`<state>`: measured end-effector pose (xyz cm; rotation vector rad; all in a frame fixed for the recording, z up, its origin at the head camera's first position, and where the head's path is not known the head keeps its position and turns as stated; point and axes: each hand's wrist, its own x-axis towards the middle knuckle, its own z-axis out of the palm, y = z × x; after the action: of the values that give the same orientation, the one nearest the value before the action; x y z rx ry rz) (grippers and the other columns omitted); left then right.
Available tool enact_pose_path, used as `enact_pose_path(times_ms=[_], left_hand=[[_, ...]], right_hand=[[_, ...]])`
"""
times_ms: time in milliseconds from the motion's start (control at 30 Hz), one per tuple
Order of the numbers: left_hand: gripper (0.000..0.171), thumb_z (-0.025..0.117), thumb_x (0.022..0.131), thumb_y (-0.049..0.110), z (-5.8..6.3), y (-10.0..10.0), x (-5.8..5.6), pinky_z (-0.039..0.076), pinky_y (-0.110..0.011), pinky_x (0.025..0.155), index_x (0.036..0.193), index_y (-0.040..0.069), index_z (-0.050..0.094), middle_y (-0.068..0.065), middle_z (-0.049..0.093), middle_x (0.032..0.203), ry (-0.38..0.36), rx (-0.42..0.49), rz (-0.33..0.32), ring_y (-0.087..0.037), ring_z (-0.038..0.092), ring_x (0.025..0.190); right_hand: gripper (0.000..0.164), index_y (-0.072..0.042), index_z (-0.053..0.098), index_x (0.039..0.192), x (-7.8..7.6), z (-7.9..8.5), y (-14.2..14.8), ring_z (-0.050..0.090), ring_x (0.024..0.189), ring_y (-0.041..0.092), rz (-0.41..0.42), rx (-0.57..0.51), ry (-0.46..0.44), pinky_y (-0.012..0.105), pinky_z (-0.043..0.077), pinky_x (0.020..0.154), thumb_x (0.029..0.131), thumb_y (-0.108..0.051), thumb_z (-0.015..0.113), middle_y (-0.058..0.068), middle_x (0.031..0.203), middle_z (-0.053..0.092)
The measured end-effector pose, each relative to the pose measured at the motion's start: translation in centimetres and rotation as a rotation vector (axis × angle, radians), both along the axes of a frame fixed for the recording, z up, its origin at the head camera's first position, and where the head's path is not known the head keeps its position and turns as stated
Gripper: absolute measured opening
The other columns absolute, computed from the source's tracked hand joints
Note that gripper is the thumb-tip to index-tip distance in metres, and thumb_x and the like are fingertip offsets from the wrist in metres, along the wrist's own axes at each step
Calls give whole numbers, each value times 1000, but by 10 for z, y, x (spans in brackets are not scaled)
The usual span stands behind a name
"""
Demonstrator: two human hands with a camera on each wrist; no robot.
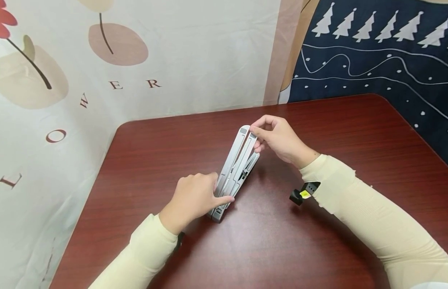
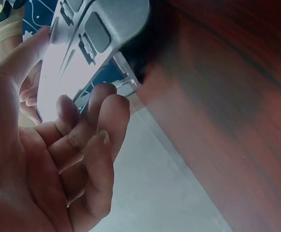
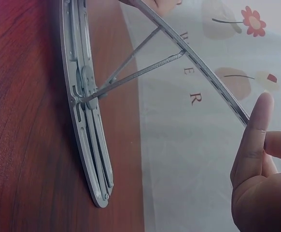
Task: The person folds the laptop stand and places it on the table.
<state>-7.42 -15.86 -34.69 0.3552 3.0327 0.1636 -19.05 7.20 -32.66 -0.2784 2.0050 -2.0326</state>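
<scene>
A silver folding laptop stand stands tilted over the table, its upper and lower parts spread apart. In the right wrist view, thin struts link the raised upper frame to the lower base. My left hand grips the near end, thumb across the top. Its other fingers curl below the frame in the left wrist view, close to a grey rubber pad. Up at the far end, my right hand pinches the tip of the upper frame between thumb and fingers.
The reddish-brown wooden table has rounded far corners. A pale curtain with flowers and letters hangs behind and to the left; a navy cloth with white trees hangs at the back right. A black device sits at the right wrist.
</scene>
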Motion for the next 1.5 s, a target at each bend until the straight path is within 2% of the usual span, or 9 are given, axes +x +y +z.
enact_pose_path(times_ms=[167, 333, 633, 1000, 1267, 1333, 1400, 1433, 1500], left_hand=[[53, 75, 76, 63, 1, 4, 2, 35, -34, 46, 69, 19, 47, 5, 47, 54, 15, 12, 1, -19, 47, 48], [52, 73, 75, 65, 1, 3, 1, 33, -34, 44, 68, 20, 46, 5, 45, 52, 45, -31, -19, -19, 45, 47], [49, 74, 73, 63, 3, -6, -2, 30, -33, 42, 68, 23, 46, 8, 43, 51, 108, -81, -96, -16, 42, 45], [51, 75, 73, 62, 13, -9, -7, 29, -32, 43, 66, 22, 44, 10, 39, 50, 163, -161, -197, -12, 39, 44], [50, 75, 73, 63, 12, -11, -6, 29, -31, 43, 70, 22, 48, 10, 41, 51, 191, -186, -205, -12, 39, 44], [50, 75, 73, 64, 12, -12, -6, 29, -31, 43, 70, 22, 48, 10, 41, 51, 191, -184, -199, -12, 39, 45], [50, 75, 73, 64, 12, -12, -5, 28, -31, 43, 69, 22, 48, 10, 41, 51, 194, -180, -197, -11, 39, 45], [51, 75, 73, 64, 12, -12, -5, 28, -31, 43, 69, 22, 48, 10, 41, 51, 194, -180, -196, -11, 39, 45], [51, 75, 73, 64, 12, -12, -5, 28, -31, 43, 69, 22, 47, 10, 40, 51, 198, -179, -193, -11, 39, 45]], right_hand=[[14, 2, 62, 110, 1, -2, 2, 61, 57, 14, 18, -60, -18, 25, 58, 58, 97, -2, 61, 8, 87, 65], [15, 2, 60, 112, 3, -3, 5, 62, 58, 13, 58, -98, -32, 27, 60, 60, 98, -1, 59, 6, 86, 65], [14, -1, 59, 111, 6, -3, 13, 62, 61, 14, 110, -35, -20, 25, 57, 58, 98, -2, 59, 5, 84, 65], [18, 1, 59, 113, 6, -2, 20, 64, 60, 14, 121, 30, 29, 25, 52, 53, 97, -4, 62, 1, 82, 70], [19, -3, 64, 116, 2, -5, 27, 65, 61, 15, 122, 4, 9, 26, 53, 53, 101, -12, 57, 5, 82, 63], [21, -2, 63, 117, -1, -8, 29, 66, 64, 18, 126, 44, 20, 27, 54, 54, 101, -13, 56, 8, 85, 63], [22, -1, 64, 118, -5, -14, 31, 68, 69, 25, 141, 156, 73, 29, 56, 57, 101, -12, 56, 13, 92, 66], [22, -1, 65, 117, -7, -18, 31, 68, 72, 28, 155, 238, 116, 31, 57, 60, 100, -12, 57, 15, 95, 67], [22, -2, 67, 116, -11, -26, 31, 69, 80, 29, 218, 450, 261, 34, 58, 68, 97, -11, 60, 17, 102, 69]])
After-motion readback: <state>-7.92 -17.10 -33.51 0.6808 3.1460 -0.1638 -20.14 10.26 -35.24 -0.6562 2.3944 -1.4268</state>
